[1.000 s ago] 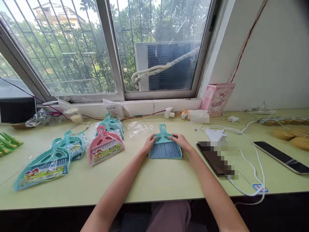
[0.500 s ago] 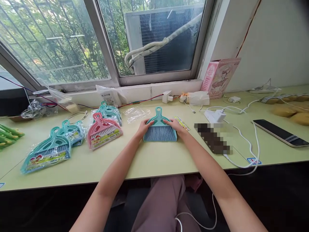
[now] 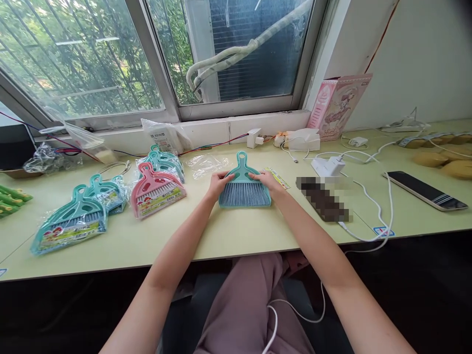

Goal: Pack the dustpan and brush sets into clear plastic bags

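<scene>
A teal dustpan and brush set (image 3: pixel 242 193), with grey-blue bristles towards me and its looped handle pointing at the window, is between my hands on the table. My left hand (image 3: pixel 220 185) grips its left shoulder, thumb on top. On the opposite shoulder my right hand (image 3: pixel 270 182) holds it the same way. The undersides of my fingers are hidden. Just behind my right hand lies a printed label card (image 3: pixel 278 178). A crumpled clear plastic wrapper (image 3: pixel 208 166) rests behind my left hand.
Left stand a wrapped pink set (image 3: pixel 157 191) and several wrapped teal sets (image 3: pixel 72 221). To the right are a blurred dark device (image 3: pixel 323 199), a white charger (image 3: pixel 328 166), cables and a black phone-like slab (image 3: pixel 426 190). A pink box (image 3: pixel 337 108) stands by the wall.
The whole view has shifted slightly, so things sit a little higher in the picture. Both hands keep their hold on the teal set, which stays in about the same place.
</scene>
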A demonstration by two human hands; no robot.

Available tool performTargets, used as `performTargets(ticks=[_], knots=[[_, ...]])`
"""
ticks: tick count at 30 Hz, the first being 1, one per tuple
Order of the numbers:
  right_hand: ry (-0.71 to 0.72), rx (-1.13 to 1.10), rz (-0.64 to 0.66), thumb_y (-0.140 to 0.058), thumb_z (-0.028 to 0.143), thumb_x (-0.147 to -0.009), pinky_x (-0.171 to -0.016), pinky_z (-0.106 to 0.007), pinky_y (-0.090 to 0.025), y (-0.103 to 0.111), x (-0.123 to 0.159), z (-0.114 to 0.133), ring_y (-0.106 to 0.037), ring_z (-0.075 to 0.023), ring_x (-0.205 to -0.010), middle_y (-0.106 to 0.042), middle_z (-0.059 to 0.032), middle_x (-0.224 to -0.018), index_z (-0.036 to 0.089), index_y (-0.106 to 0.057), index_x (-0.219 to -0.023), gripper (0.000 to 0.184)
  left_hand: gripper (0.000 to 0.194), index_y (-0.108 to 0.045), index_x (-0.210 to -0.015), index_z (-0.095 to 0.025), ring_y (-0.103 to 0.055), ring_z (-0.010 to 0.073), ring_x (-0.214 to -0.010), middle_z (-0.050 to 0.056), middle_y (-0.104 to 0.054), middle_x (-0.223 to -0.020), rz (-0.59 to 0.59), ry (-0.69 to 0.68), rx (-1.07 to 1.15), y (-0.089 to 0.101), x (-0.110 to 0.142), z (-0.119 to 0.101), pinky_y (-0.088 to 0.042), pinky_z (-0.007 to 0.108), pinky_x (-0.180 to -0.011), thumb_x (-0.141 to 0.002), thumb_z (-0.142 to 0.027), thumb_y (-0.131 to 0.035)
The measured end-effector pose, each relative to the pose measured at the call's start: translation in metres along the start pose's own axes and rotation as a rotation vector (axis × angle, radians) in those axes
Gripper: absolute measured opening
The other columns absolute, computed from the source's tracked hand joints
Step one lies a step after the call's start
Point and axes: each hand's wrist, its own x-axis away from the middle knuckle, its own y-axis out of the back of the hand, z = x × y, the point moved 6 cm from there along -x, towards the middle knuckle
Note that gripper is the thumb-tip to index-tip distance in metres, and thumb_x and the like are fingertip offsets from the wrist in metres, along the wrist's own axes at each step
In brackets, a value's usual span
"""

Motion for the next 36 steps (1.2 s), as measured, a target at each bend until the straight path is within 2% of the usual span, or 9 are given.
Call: performTargets(ticks=[12, 16, 19, 22, 25, 27, 30, 33, 36], knots=[[0.167, -0.011, 0.062, -0.09, 0.05, -0.055, -0.076, -0.03, -0.053, -0.003, 0.006, 0.016, -0.069, -0.0218, -0.084, -0.074, -0.0019, -0.079, 0.017, -0.075, -0.081, 0.045, 0.043, -0.078, -0.094, -0.015, -0.065, 0.0238, -0.091, 0.004, -0.073, -0.09, -0.071, -0.138, -0.093, 0.001, 0.005, -0.019, -0.048, 0.032, -0.079, -0.069, -0.05, -0.078], [0.258, -0.05, 0.074, -0.084, 0.058, -0.065, -0.088, -0.033, -0.052, -0.005, 0.002, 0.015, -0.069, -0.0229, -0.097, -0.077, -0.0049, -0.095, 0.017, -0.075, -0.093, 0.051, 0.054, -0.074, -0.111, -0.017, -0.067, 0.0271, -0.1, 0.009, -0.074, -0.106, 0.058, 0.026, -0.016, -0.002, 0.005, -0.009, -0.051, 0.035, -0.085, -0.072, -0.053, -0.078], [0.289, -0.029, 0.11, -0.061, 0.066, -0.086, -0.097, -0.035, -0.05, -0.006, -0.004, 0.017, -0.067, -0.0231, -0.109, -0.076, -0.0081, -0.107, 0.018, -0.072, -0.108, 0.054, 0.059, -0.071, -0.114, -0.017, -0.068, 0.0299, -0.101, 0.012, -0.074, -0.109, 0.132, 0.184, 0.011, 0.0, 0.004, 0.004, -0.053, 0.037, -0.085, -0.068, -0.051, -0.083], [0.276, 0.251, -0.031, -0.041, 0.054, -0.101, -0.106, -0.042, -0.044, 0.012, -0.011, 0.019, -0.062, -0.0241, -0.117, -0.073, -0.0105, -0.118, 0.019, -0.068, -0.12, 0.048, 0.059, -0.071, -0.111, -0.016, -0.069, 0.0315, -0.1, 0.014, -0.074, -0.107, 0.056, 0.226, 0.022, 0.01, -0.001, 0.015, -0.054, 0.038, -0.083, -0.064, -0.049, -0.086], [0.259, 0.732, -0.386, -0.051, 0.034, -0.099, -0.114, -0.057, -0.028, 0.046, -0.009, 0.022, -0.048, -0.0318, -0.134, -0.061, -0.016, -0.138, 0.019, -0.059, -0.131, 0.036, 0.057, -0.07, -0.107, -0.016, -0.069, 0.0323, -0.1, 0.014, -0.074, -0.106, -0.048, 0.196, 0.048, 0.021, -0.01, 0.024, -0.055, 0.04, -0.084, -0.064, -0.051, -0.085], [0.214, 0.963, -0.468, -0.061, 0.029, -0.093, -0.111, -0.063, -0.025, 0.058, -0.007, 0.019, -0.041, -0.0375, -0.138, -0.053, -0.0224, -0.144, 0.016, -0.048, -0.142, 0.052, 0.056, -0.069, -0.108, -0.016, -0.068, 0.0325, -0.104, 0.014, -0.073, -0.107, -0.121, 0.173, 0.068, 0.029, -0.016, 0.028, -0.054, 0.042, -0.088, -0.066, -0.049, -0.084], [0.13, 1.094, -0.414, -0.066, 0.029, -0.09, -0.106, -0.061, -0.033, 0.061, -0.008, 0.008, -0.043, -0.0395, -0.135, -0.054, -0.0259, -0.14, 0.015, -0.038, -0.147, 0.066, 0.048, -0.068, -0.107, -0.017, -0.069, 0.0309, -0.102, 0.012, -0.074, -0.103, -0.213, 0.203, 0.138, 0.037, -0.018, 0.034, -0.055, 0.043, -0.09, -0.071, -0.046, -0.08], [0.107, 1.091, -0.328, -0.072, 0.022, -0.084, -0.104, -0.049, -0.042, 0.057, -0.014, 0.004, -0.048, -0.0332, -0.133, -0.057, -0.0194, -0.137, 0.019, -0.042, -0.146, 0.068, 0.038, -0.067, -0.101, -0.019, -0.071, 0.0273, -0.094, 0.009, -0.074, -0.094, -0.249, 0.22, 0.225, 0.037, -0.017, 0.035, -0.057, 0.04, -0.085, -0.072, -0.041, -0.079], [0.15, 1.077, -0.236, -0.079, 0.016, -0.075, -0.106, -0.036, -0.042, 0.052, -0.021, 0.007, -0.052, -0.0272, -0.131, -0.062, -0.0154, -0.129, 0.017, -0.049, -0.141, 0.072, 0.034, -0.065, -0.097, -0.018, -0.07, 0.024, -0.086, 0.006, -0.072, -0.087, -0.255, 0.231, 0.276, 0.033, -0.016, 0.036, -0.058, 0.037, -0.081, -0.07, -0.034, -0.079]])
